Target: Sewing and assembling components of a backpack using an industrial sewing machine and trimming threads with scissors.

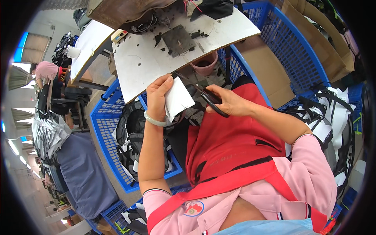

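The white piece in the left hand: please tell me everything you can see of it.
The white piece is a thin, flat sheet, perhaps fabric or paper, roughly four-sided with a pointed lower corner. The left hand pinches its left edge, holding it up over the lap. The black scissors in the right hand meet its upper right edge.

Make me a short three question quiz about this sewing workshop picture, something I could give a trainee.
1. True or false: the left hand holds a white piece of fabric.
2. What does the right hand hold?
A. black scissors
B. a red marker
C. a tape measure
3. Fill in: the blue crate to the person's left holds black and white ____ pieces.

Key
1. True. The left hand's fingers pinch the piece at its left edge.
2. A. The scissors are black and point toward the white piece.
3. Fabric. They lie piled inside the crate, below the white table.
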Demonstrator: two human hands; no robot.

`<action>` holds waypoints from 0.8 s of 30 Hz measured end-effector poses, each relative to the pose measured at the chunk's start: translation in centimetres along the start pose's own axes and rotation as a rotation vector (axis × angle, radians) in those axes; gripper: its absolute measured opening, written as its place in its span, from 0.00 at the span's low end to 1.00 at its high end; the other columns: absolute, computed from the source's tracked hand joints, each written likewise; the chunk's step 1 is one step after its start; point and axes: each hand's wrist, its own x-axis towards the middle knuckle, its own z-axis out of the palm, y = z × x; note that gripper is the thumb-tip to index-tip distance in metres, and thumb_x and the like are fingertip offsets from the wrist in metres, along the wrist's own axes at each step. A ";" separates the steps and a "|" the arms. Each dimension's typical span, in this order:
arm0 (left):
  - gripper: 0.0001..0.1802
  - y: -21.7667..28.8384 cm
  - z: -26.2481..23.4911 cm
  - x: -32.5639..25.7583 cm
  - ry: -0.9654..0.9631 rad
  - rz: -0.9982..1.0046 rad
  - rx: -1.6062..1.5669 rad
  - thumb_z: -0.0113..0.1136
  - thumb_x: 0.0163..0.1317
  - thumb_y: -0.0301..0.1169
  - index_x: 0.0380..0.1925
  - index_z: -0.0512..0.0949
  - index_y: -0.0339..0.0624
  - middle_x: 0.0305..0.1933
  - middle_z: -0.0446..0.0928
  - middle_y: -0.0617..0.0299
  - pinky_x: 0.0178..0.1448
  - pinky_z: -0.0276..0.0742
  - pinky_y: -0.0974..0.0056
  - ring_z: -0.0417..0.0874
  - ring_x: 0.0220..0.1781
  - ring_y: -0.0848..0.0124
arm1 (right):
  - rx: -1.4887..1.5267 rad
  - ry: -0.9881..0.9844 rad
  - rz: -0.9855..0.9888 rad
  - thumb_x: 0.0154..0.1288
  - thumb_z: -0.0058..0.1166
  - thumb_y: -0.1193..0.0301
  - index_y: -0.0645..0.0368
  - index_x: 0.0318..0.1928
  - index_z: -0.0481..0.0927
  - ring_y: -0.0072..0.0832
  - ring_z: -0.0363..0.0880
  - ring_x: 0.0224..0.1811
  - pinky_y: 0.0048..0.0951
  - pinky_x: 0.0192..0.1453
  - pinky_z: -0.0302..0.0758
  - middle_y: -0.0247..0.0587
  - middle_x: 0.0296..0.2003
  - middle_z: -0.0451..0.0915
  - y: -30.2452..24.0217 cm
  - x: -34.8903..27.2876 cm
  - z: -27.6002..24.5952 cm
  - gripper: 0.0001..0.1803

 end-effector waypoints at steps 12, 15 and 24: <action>0.14 0.6 -0.1 0.6 -0.011 0.011 0.048 0.63 0.61 0.28 0.44 0.80 0.29 0.34 0.82 0.61 0.37 0.75 0.74 0.79 0.31 0.77 | 0.072 0.096 -0.082 0.66 0.52 0.73 0.64 0.42 0.75 0.17 0.79 0.40 0.20 0.39 0.73 0.38 0.36 0.84 -0.9 2.8 -2.3 0.07; 0.15 1.9 -0.7 1.6 0.001 0.010 0.091 0.62 0.61 0.29 0.44 0.80 0.29 0.35 0.82 0.59 0.37 0.75 0.74 0.80 0.31 0.76 | -0.517 0.439 -0.144 0.58 0.59 0.65 0.63 0.46 0.78 0.38 0.80 0.39 0.36 0.46 0.76 0.50 0.38 0.80 -2.3 7.8 -9.1 0.18; 0.18 8.0 0.2 11.3 -0.045 0.044 0.275 0.61 0.61 0.30 0.47 0.79 0.27 0.37 0.82 0.56 0.40 0.76 0.71 0.81 0.34 0.73 | -1.066 0.975 -0.340 0.58 0.54 0.74 0.59 0.49 0.78 0.45 0.73 0.53 0.40 0.60 0.69 0.50 0.47 0.77 1.8 15.1 -19.1 0.16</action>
